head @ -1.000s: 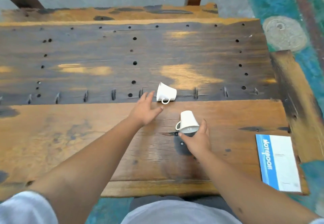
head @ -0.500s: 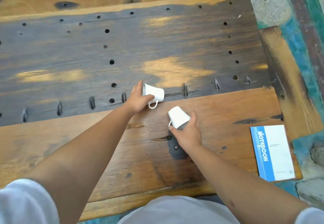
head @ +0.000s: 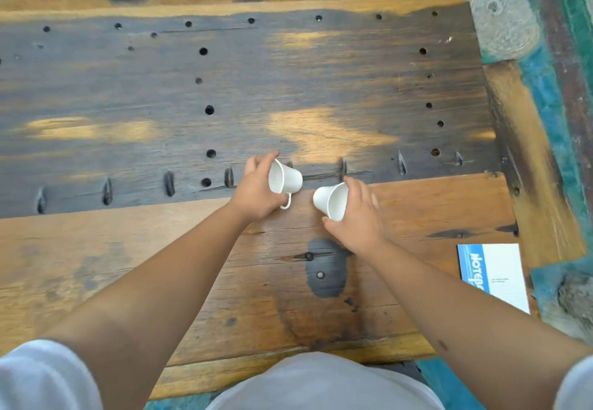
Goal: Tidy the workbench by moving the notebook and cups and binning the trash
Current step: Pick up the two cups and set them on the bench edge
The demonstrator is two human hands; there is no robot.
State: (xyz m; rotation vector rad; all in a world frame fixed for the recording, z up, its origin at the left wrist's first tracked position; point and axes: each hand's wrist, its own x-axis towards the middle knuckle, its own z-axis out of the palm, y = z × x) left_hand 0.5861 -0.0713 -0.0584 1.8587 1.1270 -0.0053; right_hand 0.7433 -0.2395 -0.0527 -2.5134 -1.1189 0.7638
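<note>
Two small white cups are held over the middle of the wooden workbench [head: 128,265]. My left hand [head: 255,189] grips the left cup [head: 285,178], which lies on its side with its base pointing right and its handle hanging down. My right hand [head: 357,217] grips the right cup [head: 332,199], tilted with its base pointing left toward the other cup. The two cups are a short gap apart. A blue and white notebook [head: 497,276] lies flat at the bench's near right corner.
The far board [head: 288,88] is dark, with many drilled holes and a row of slots near the hands. Beyond the bench's right edge is a teal painted floor [head: 545,95] with a round grey mark. A dark stain sits just below my right wrist.
Both hands have closed on the cups and lifted them. The right cup turned from mouth toward me to base pointing left. The camera dipped, so the bench shifted in view.
</note>
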